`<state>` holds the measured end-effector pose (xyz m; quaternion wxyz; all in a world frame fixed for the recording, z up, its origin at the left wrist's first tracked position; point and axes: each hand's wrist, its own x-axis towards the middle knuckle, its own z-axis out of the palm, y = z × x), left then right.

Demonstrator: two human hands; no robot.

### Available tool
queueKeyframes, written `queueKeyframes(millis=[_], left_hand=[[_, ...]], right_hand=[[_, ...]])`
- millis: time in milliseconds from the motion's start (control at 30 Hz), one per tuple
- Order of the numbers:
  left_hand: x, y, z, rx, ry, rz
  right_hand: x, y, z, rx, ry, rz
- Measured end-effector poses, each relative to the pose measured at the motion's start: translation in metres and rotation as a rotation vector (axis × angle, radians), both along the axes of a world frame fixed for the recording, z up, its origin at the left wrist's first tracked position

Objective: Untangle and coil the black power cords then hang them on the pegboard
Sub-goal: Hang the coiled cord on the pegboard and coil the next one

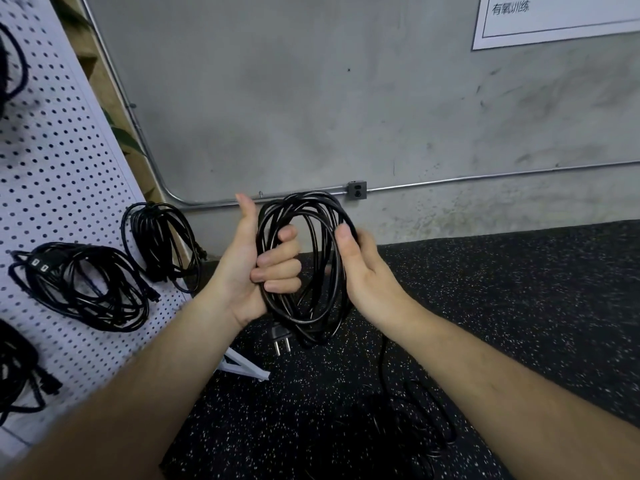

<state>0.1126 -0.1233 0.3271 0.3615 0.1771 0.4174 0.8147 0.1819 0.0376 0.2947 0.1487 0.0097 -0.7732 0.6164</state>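
speckled floor [502, 306], pegboard [69, 168] at nine o'clock. left hand [256, 268] and right hand [363, 275] clasp the coil [304, 313]; its tail [382, 358] toward six o'clock may snag, spilling loops.

dim, even light | no hard shadows | wide-angle edge bending | slight blur at edges

Likely a gym storeroom — speckled rubber floor [485, 306], bare concrete wall [311, 98], pegboard [62, 161].
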Motion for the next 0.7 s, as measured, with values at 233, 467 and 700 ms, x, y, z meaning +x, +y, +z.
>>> queueKeyframes(millis=[233,467,700], left_hand=[[-0.002,0.007,-0.007,-0.273,0.132,0.201],[0.005,0.021,-0.019,-0.354,0.304,0.434],[0.007,0.017,-0.02,-0.414,0.465,0.427]], right_hand=[[-0.009,0.003,-0.009,0.034,0.047,-0.033],[-0.015,0.004,-0.01,0.206,0.019,-0.133],[-0.018,0.011,-0.013,0.307,-0.013,-0.073]])
